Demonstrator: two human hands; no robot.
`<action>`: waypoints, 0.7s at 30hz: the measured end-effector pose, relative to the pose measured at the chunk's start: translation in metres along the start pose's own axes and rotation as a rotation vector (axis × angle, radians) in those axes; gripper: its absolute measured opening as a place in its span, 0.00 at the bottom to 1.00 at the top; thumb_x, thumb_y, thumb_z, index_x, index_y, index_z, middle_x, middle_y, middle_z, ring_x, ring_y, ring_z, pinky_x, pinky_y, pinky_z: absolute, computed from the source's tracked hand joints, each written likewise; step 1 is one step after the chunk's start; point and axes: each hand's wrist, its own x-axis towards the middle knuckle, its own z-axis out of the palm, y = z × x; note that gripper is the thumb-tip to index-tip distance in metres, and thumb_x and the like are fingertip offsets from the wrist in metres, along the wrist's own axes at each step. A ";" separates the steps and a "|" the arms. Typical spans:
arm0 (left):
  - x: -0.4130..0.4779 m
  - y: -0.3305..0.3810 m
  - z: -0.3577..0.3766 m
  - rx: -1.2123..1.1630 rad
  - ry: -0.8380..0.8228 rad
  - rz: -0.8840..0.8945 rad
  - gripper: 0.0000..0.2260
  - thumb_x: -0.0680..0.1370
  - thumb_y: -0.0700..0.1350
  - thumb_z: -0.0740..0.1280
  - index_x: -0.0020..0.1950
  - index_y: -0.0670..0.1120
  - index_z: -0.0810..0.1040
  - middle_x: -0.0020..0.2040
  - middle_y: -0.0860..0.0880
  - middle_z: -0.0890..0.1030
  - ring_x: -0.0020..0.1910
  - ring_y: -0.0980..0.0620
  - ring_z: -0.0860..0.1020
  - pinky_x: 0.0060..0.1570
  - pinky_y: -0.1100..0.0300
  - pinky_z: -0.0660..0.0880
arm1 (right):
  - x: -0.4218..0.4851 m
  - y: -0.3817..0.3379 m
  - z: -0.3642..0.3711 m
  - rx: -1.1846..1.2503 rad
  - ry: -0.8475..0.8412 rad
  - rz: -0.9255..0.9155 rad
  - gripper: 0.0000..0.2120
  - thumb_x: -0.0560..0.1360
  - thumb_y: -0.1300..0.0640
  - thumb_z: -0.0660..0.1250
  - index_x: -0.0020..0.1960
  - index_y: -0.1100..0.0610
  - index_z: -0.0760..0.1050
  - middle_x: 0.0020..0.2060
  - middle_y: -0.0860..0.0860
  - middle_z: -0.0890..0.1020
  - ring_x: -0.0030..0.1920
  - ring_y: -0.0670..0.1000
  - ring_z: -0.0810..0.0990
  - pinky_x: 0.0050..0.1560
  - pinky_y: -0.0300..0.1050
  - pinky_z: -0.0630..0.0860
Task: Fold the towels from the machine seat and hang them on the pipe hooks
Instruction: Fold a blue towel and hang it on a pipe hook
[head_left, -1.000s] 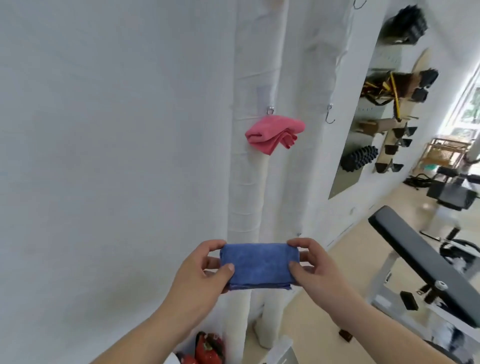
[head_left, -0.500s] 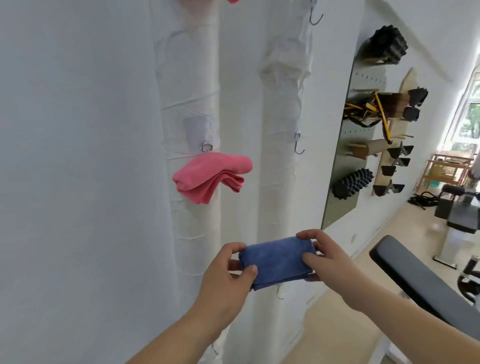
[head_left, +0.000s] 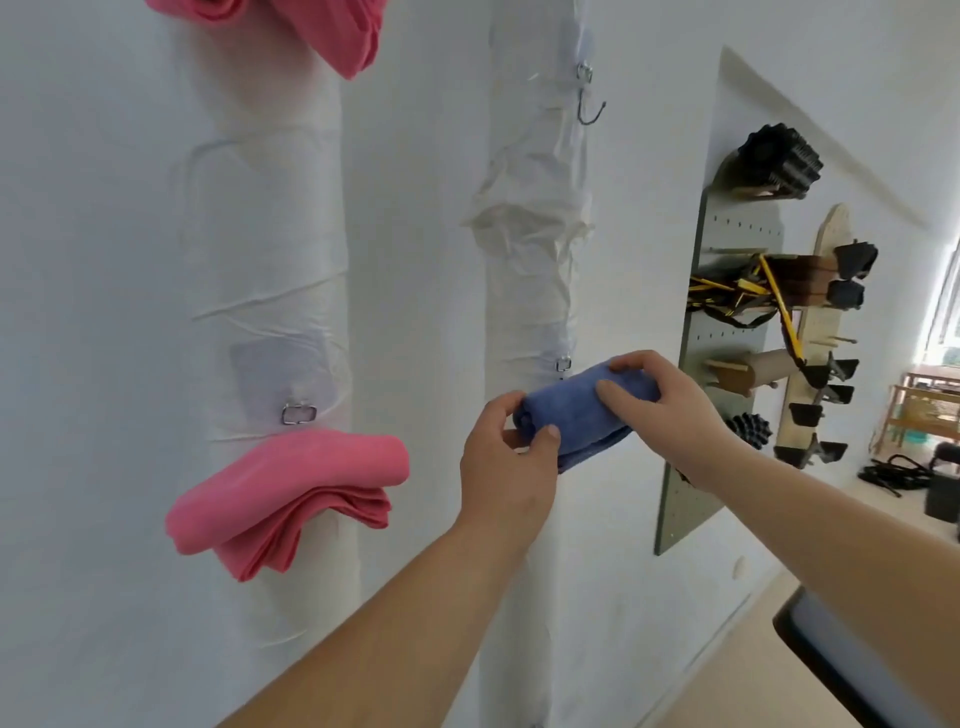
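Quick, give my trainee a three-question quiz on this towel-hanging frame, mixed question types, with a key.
1. True or false: both hands grip the blue towel.
2. Which pipe is the blue towel held against? A) left pipe B) right pipe
3. Fill in: the empty hook on the right pipe is ___ the blue towel.

Key: 1 true, left hand and right hand. 2 B. 3 above.

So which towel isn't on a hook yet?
The blue towel, held by the left hand and right hand; both pink towels already hang on the left pipe.
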 end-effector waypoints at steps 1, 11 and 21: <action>0.010 0.000 0.005 -0.017 0.009 -0.003 0.15 0.80 0.42 0.69 0.61 0.59 0.74 0.54 0.52 0.83 0.51 0.54 0.83 0.53 0.58 0.82 | 0.011 0.000 -0.001 -0.013 -0.001 -0.015 0.14 0.76 0.50 0.72 0.61 0.48 0.76 0.52 0.46 0.81 0.51 0.45 0.80 0.43 0.36 0.74; 0.056 -0.019 0.027 -0.149 0.070 -0.071 0.10 0.77 0.42 0.72 0.52 0.58 0.80 0.42 0.52 0.87 0.43 0.51 0.87 0.46 0.57 0.84 | 0.063 0.032 0.006 -0.206 -0.058 -0.059 0.08 0.78 0.47 0.67 0.53 0.48 0.82 0.48 0.48 0.82 0.47 0.47 0.82 0.39 0.34 0.75; 0.065 -0.031 0.026 0.793 0.044 0.803 0.18 0.76 0.41 0.65 0.65 0.51 0.77 0.69 0.53 0.72 0.64 0.52 0.71 0.55 0.60 0.77 | 0.071 0.016 0.004 -0.400 -0.086 -0.160 0.07 0.73 0.47 0.68 0.40 0.48 0.83 0.37 0.46 0.83 0.39 0.49 0.82 0.39 0.44 0.79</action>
